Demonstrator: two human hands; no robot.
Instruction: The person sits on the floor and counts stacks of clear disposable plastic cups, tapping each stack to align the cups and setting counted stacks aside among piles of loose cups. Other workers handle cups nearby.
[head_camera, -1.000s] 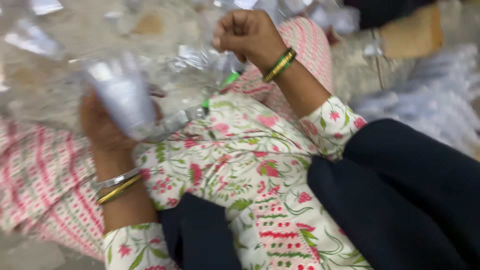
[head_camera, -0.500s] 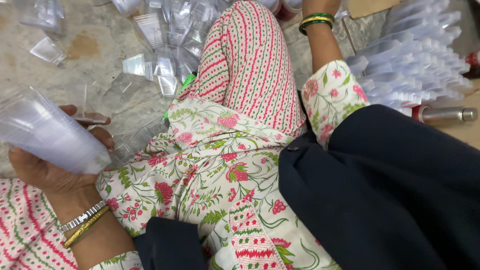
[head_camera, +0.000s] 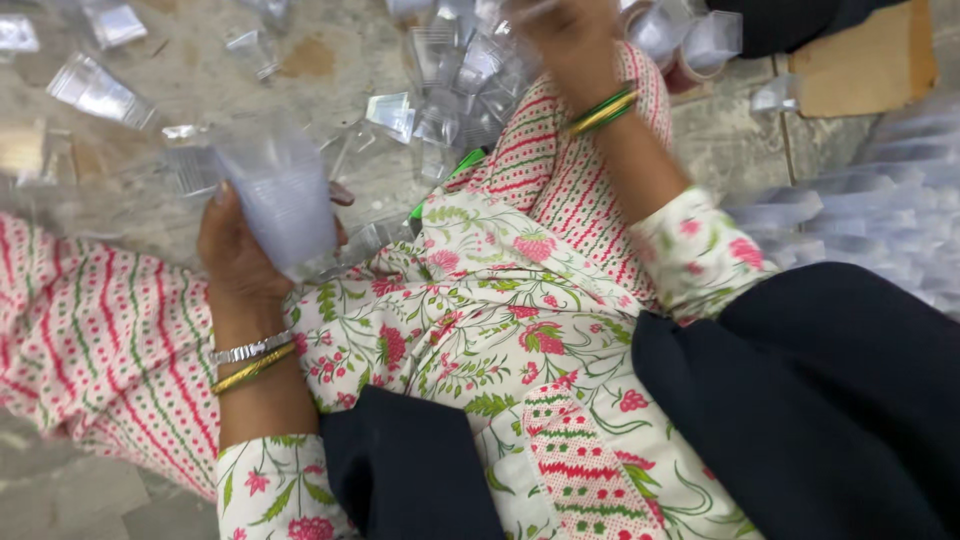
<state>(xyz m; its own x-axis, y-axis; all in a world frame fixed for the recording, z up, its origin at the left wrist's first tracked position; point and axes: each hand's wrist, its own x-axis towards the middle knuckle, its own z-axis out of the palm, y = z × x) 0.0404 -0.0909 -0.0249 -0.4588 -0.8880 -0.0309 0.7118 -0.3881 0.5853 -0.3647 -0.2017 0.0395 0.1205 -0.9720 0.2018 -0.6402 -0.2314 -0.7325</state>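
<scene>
— So, what does the left hand (head_camera: 240, 255) have?
— Its grip is closed around a stack of clear plastic cups (head_camera: 280, 205), near left.
— And the right hand (head_camera: 570, 35)?
— Far, among loose clear cups (head_camera: 450, 85) on the floor; its grip is too blurred to tell.

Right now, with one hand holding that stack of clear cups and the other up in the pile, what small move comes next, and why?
Probably the right hand brings one loose clear cup back to the stack of clear cups in the left hand. The stack's open end faces the pile, and the right hand is already among the scattered cups.
</scene>
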